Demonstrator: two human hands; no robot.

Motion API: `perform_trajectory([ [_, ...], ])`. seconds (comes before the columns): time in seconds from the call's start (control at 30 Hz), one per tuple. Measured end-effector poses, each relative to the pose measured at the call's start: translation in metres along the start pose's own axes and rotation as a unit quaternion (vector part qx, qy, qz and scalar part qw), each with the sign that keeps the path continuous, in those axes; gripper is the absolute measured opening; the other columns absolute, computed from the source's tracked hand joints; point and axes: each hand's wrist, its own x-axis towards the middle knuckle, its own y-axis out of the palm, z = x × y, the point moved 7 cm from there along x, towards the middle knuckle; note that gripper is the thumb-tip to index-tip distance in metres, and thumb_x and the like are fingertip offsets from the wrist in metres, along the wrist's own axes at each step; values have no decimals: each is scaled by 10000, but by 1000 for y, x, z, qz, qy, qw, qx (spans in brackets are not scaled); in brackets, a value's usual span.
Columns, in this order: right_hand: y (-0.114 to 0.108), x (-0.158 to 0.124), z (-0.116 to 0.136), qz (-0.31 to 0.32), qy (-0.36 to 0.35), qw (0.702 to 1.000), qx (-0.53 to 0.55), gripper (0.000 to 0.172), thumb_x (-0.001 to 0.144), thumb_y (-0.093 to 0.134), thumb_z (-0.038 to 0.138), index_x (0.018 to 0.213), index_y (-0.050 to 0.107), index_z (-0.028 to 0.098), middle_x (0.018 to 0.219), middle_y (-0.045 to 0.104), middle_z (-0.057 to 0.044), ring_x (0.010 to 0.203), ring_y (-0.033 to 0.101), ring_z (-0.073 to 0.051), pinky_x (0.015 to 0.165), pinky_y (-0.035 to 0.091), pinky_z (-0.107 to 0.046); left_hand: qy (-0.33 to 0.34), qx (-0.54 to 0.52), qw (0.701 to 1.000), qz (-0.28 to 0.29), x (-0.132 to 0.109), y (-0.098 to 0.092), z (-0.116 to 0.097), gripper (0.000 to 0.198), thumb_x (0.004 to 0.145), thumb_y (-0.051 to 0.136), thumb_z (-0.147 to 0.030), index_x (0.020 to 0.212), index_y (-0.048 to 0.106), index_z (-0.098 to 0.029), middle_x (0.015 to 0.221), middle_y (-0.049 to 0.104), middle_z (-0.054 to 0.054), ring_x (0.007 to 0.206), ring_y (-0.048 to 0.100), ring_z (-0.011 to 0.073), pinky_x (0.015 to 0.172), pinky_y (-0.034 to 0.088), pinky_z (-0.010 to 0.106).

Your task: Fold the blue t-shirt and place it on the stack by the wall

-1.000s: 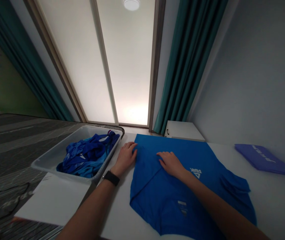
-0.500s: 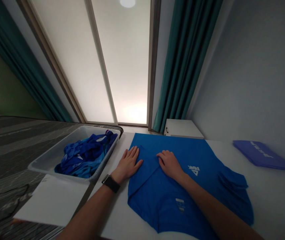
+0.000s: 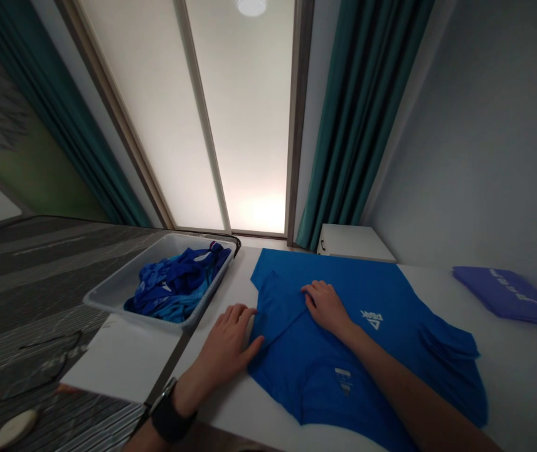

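**Resting both open hands at a blue T-shirt (image 3: 362, 370) on a white table (image 3: 522, 389)**

Head view. The shirt lies flat on the tabletop, with its left part folded inward as a triangular flap (image 3: 278, 307) over the body. A white PEAK logo (image 3: 372, 320) and a small printed label (image 3: 344, 380) show on the upper face. A crumpled sleeve (image 3: 447, 339) sits toward the right edge.

Right hand (image 3: 327, 307): palm down on the shirt, fingers together and extended, lying over the inner edge of the flap. It presses flat and clamps nothing.

Left hand (image 3: 226, 339): open on the bare table, just beside the shirt's left edge, fingers apart. The thumb tip (image 3: 260, 340) reaches the flap's edge. No cloth is pinched. A black wristwatch (image 3: 169, 414) sits on this wrist.

Surroundings: left of the shirt, a grey plastic tub (image 3: 108, 301) holds a heap of crumpled blue clothes (image 3: 174, 289); the tub stands partly on a white board (image 3: 118, 358). On the right, a flat violet-blue folded item (image 3: 508, 295) with white lettering lies on the table, well apart from the shirt. Beyond the table stand a white cabinet (image 3: 356, 242) and a teal curtain (image 3: 367, 107).
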Motion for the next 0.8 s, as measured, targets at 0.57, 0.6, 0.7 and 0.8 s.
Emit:
perform_trajectory([
  [0.57, 3, 0, -2, -3, -11, 1000, -3, 235, 946, 431, 194, 1053, 641, 195, 1006, 632, -83, 946, 542, -221, 823, 380, -341, -48, -8, 999, -5, -50, 20, -2, 149, 840, 465, -149, 831, 592, -226, 781, 641, 35, 747, 597, 211, 688, 416, 334],
  [0.6, 4, 0, -2, -3, -10, 1000, 0, 233, 945, 434, 194, 1051, 641, 195, 1003, 631, -82, 942, 542, -220, 821, 380, -341, -48, -3, 999, -6, -50, 21, -2, 146, 838, 464, -145, 820, 584, -225, 777, 637, 33, 742, 595, 211, 685, 413, 334],
  [0.7, 3, 0, -3, -5, -8, 1000, 4, 227, 942, 442, 195, 1053, 640, 197, 1000, 630, -80, 939, 545, -219, 810, 380, -339, -51, 0, 999, -10, -50, 21, -1, 138, 825, 465, -131, 803, 566, -223, 760, 624, 26, 714, 585, 204, 674, 404, 331],
  [0.8, 2, 0, -3, -3, -8, 1000, 7, 230, 947, 433, 199, 1053, 637, 196, 1004, 632, -82, 942, 545, -221, 810, 377, -343, -47, -4, 999, -12, -50, 19, -3, 131, 818, 469, -130, 794, 561, -220, 759, 619, 27, 712, 581, 204, 674, 403, 332],
])
